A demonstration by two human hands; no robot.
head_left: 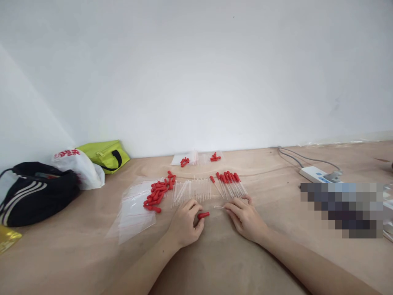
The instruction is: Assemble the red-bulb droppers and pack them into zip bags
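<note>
My left hand (pixel 188 223) pinches a red rubber dropper bulb (pixel 204 215) between thumb and fingers, its end pointing right. Facing it, my right hand (pixel 244 217) is closed on a thin clear glass tube (pixel 219 207), whose free end points toward the bulb. The two parts are apart. Just beyond my hands lies a row of clear glass tubes (pixel 201 189). To the right of that row rest several droppers with red bulbs (pixel 229 178), laid side by side. A pile of loose red bulbs (pixel 158 191) sits at the left, partly on clear plastic bags (pixel 135 217).
Near the wall lie more bags with a few red bulbs (pixel 215 157). At the left stand a black drawstring bag (pixel 39 196), a white plastic bag (pixel 80 170) and a lime-green bag (pixel 106 153). A power strip (pixel 313 174) with a grey cable is at the right, beside a pixelated area.
</note>
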